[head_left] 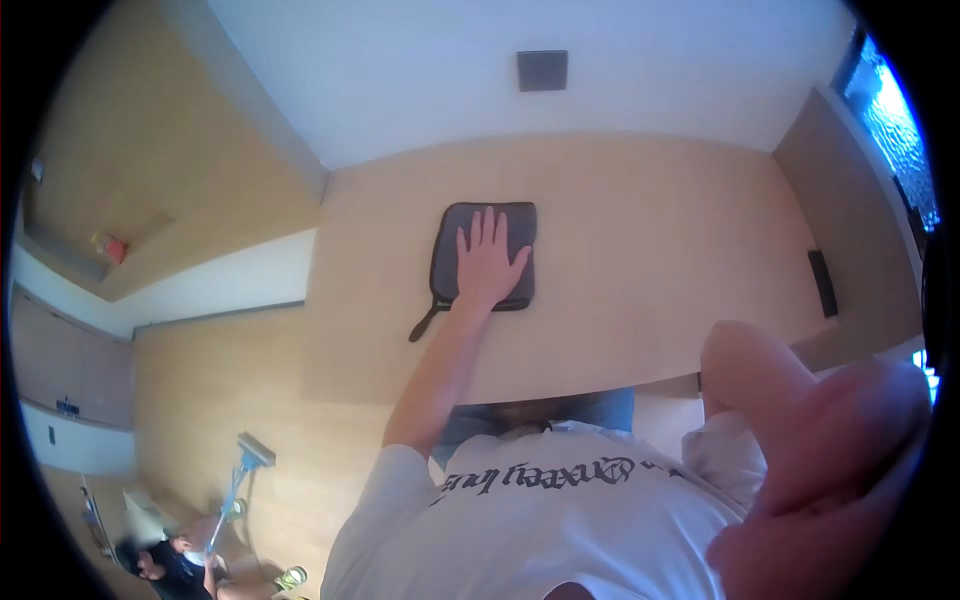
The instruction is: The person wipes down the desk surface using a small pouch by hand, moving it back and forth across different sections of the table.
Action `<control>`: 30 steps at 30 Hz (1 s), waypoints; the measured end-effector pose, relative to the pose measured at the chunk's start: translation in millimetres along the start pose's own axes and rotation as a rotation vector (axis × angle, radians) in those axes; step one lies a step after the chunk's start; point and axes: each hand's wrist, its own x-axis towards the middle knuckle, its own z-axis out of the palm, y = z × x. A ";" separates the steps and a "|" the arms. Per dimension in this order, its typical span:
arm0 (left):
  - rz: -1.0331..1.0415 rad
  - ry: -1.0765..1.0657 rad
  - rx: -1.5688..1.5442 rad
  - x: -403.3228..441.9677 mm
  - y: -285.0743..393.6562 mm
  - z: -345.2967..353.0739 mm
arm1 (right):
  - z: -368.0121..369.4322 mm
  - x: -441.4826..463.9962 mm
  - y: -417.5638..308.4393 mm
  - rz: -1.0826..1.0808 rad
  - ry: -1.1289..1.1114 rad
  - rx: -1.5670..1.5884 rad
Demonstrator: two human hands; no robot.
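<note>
A dark grey, square zip case (448, 238) with a black edge lies flat on the light wooden table (640, 240). From its lower left corner a short black strap (424, 322) sticks out onto the tabletop. My left hand (487, 262) rests palm down on top of the case, fingers spread, thumb pointing right. Raised close to the camera at the lower right is my right hand (850, 460), large and blurred. Its fingers cannot be made out clearly, and whatever it touches is beyond the view.
A person (165, 570) at the lower left holds a mop with a blue handle (232, 492) on the wooden floor. A dark square plate (542, 70) is on the white wall behind the table. On the right stands a wooden side panel (850, 200) with a black strip (822, 283).
</note>
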 end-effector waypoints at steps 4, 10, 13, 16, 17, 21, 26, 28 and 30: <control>0.009 -0.026 -0.022 12.8 14.4 -17.8 | -9.7 17.4 -10.2 0.053 -0.009 0.009; 0.017 -0.125 -0.051 2.8 13.6 -18.4 | -5.3 25.0 -16.7 0.146 0.021 0.048; 0.014 -0.135 -0.033 4.6 9.8 -9.6 | -0.7 20.9 -18.6 0.162 0.045 0.076; -0.007 -0.094 -0.013 6.4 4.4 -1.0 | 5.1 19.7 -18.3 0.156 0.057 0.119; -0.023 -0.081 -0.010 5.8 5.3 -1.2 | 7.1 19.3 -19.9 0.149 0.053 0.130; -0.016 -0.055 -0.014 3.5 9.7 -1.1 | 10.3 19.4 -19.7 0.128 0.029 0.177; 0.013 -0.035 -0.035 2.9 9.8 -1.9 | 8.9 22.5 -10.8 0.100 0.014 0.233; 0.004 -0.023 -0.033 0.9 11.0 -2.3 | 8.1 24.4 -10.5 0.086 0.005 0.248; 0.008 -0.035 -0.043 0.2 11.7 -2.6 | 8.4 27.2 -9.0 0.079 0.007 0.278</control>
